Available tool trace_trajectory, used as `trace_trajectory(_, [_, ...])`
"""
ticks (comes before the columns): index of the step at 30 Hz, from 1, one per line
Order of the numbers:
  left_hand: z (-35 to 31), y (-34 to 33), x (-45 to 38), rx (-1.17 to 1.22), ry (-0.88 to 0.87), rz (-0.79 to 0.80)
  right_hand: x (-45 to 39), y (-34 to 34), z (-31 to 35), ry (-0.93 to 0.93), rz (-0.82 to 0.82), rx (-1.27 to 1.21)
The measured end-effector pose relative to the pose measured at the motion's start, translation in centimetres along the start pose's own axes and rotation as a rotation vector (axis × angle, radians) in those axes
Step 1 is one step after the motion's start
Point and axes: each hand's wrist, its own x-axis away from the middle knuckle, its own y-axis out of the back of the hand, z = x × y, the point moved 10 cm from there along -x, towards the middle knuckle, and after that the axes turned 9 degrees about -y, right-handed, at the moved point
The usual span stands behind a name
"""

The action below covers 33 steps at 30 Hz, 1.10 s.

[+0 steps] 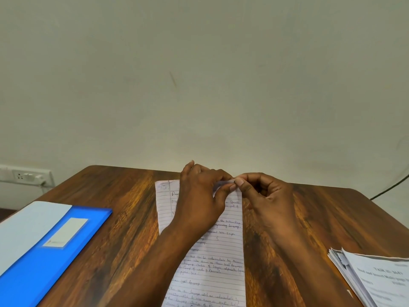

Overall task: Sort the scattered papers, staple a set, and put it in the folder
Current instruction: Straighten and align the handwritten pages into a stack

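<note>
Both hands, left and right, pinch the sheet's far right corner, likely squaring it for stapling. The folder lies left of the sheet, a stack right.

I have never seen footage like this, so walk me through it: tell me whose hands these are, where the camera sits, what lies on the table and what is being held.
There is no machine here. A person wears a wide-angle camera on the head, so this single picture looks forward and down at that person's own two bare hands. They work at a wooden table against a plain wall. In the middle lies a lined handwritten sheet. The left hand and the right hand meet at its far right corner, and both pinch that corner between the fingertips. Whether more sheets lie under it cannot be told. To the left rests a blue folder with a pale label. At the right edge sits a stack of printed papers. A wall socket shows at far left.
</note>
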Motion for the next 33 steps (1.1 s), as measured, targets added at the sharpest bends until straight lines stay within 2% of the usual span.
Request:
trace_trajectory(10, [0.4, 0.0, 0.0, -0.018, 0.024, 0.011, -0.2, -0.1, -0.4, -0.051, 0.031, -0.051])
trace_trajectory(23, [-0.3, -0.2, 0.3, -0.026, 0.040, 0.009, -0.2, 0.3, -0.9, -0.088, -0.007, -0.128])
trace_trajectory(33, [0.3, -0.7, 0.5, -0.058, 0.061, 0.052, -0.1, 0.0, -0.6, -0.042, 0.019, -0.044])
